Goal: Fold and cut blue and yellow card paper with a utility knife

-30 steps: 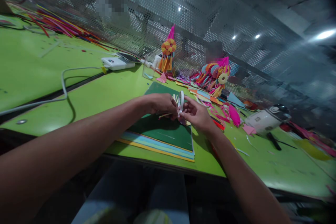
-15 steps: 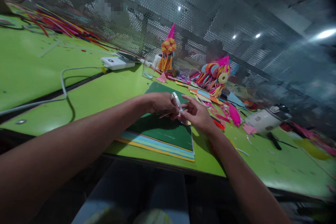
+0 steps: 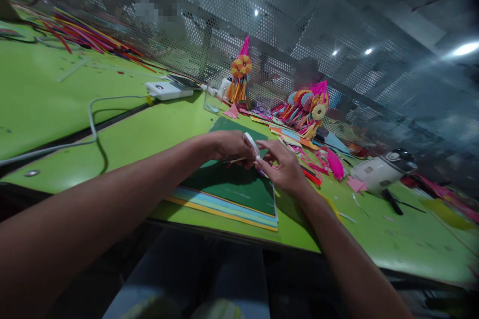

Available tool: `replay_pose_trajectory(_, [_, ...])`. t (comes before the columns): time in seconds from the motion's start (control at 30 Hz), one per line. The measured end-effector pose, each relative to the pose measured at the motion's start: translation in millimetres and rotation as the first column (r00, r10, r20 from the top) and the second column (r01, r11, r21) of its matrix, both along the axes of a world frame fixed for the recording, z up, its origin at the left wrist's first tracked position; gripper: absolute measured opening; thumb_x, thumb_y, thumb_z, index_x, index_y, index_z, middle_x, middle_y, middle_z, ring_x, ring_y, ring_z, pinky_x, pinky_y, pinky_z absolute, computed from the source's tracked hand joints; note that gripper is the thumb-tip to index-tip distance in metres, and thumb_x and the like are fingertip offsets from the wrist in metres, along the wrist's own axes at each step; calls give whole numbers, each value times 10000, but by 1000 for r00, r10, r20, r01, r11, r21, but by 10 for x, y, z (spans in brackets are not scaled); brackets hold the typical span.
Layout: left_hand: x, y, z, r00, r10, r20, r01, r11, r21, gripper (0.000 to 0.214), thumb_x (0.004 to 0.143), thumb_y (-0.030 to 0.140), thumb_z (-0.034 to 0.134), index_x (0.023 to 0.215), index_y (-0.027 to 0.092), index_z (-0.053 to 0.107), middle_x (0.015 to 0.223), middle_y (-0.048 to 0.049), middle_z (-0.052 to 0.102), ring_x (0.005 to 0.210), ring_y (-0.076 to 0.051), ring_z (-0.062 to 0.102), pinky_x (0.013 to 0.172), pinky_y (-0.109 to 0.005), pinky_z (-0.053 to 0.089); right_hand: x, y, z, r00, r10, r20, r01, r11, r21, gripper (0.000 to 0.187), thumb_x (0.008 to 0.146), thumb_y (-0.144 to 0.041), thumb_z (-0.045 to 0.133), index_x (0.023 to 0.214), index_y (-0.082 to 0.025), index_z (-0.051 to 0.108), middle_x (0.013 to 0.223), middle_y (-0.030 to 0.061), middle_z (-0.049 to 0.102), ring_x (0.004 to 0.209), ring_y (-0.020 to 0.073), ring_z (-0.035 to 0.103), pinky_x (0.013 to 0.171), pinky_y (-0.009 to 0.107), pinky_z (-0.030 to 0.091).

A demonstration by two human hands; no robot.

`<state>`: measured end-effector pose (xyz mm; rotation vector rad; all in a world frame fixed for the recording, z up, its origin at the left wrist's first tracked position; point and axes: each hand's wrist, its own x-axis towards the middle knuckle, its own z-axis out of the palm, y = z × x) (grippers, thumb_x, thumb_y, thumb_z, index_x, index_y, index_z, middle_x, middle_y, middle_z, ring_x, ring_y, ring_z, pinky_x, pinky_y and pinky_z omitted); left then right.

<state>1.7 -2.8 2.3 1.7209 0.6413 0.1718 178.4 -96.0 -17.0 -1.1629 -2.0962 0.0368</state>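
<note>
Both my hands meet above a dark green sheet that tops a stack of coloured paper. My left hand is closed round thin paper strips that stick out to the left. My right hand pinches a small white roll of tape against the strips, fingers curled. The roll is tilted and stands between the two hands.
The green table carries a white power bank with a cable, a clear glass, two colourful paper ornaments, paper scraps, and a white device at right. A perforated metal screen runs behind.
The tape roll has tipped from upright to tilted and dropped lower. My right hand has turned palm down and closed in on the strips. The left hand has stayed put.
</note>
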Motion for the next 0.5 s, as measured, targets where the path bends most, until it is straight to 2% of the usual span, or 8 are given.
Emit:
replay_pose_trajectory(0.13, [2,10,-6,1000,17,12,-17,1000,-3,128,700,259,621,667,143,661,640,-16,637,517,-90,486,463,-212,332,-32,-67,39,1000,-10,13,8,996,91,228,834,-143,597,1052,-209,591,958,64,540,740,160,553,667,303,493])
replay_pose_trajectory(0.3, [1,20,-28,998,14,64,-11,999,-45,104,679,229,622,654,137,664,621,-20,643,510,-91,488,460,-205,330,-66,-91,7,966,-58,252,5,978,208,88,888,-136,540,906,-192,606,870,70,516,816,196,521,702,319,460])
replay_pose_trajectory(0.5, [8,60,-66,996,3,90,5,996,-86,115,713,228,632,671,125,661,616,-22,631,497,-94,497,458,-214,334,-79,-95,-39,907,-123,403,-5,953,303,175,942,-156,481,827,-168,612,815,70,528,775,183,491,658,299,410])
